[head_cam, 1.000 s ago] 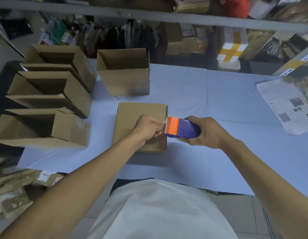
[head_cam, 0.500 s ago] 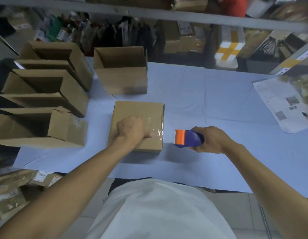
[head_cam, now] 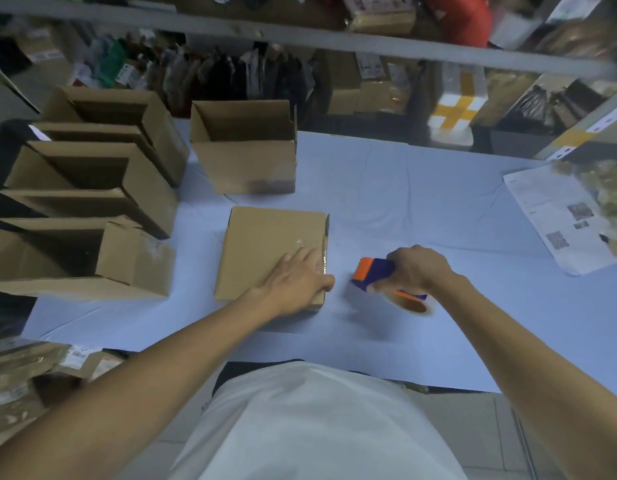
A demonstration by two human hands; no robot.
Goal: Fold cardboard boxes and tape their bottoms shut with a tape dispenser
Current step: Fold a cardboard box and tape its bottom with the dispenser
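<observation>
At nine to ten o'clock the finished open boxes (head_cam: 92,188) are seen packed along the table's left edge, so little room is left for sliding anything that way; one more open box (head_cam: 244,147) stands at twelve o'clock, just beyond the work. At the centre the cardboard box (head_cam: 272,251) lies bottom up on the blue table (head_cam: 421,209), with a glossy strip of tape seen across its right part and down over the right edge. A second ago the strip was being cut against that edge; since then the left hand (head_cam: 296,282) has been opened and laid flat, fingers straight, pressing the tape down near the right edge. The tape dispenser (head_cam: 379,275) has been pulled away to three o'clock, apart from the box, and is gripped by the right hand (head_cam: 418,268) with curled fingers. The taping of this bottom is judged done, with only smoothing left. Open table is seen from one to four o'clock, as far as the printed sheet (head_cam: 559,216) at the right edge
</observation>
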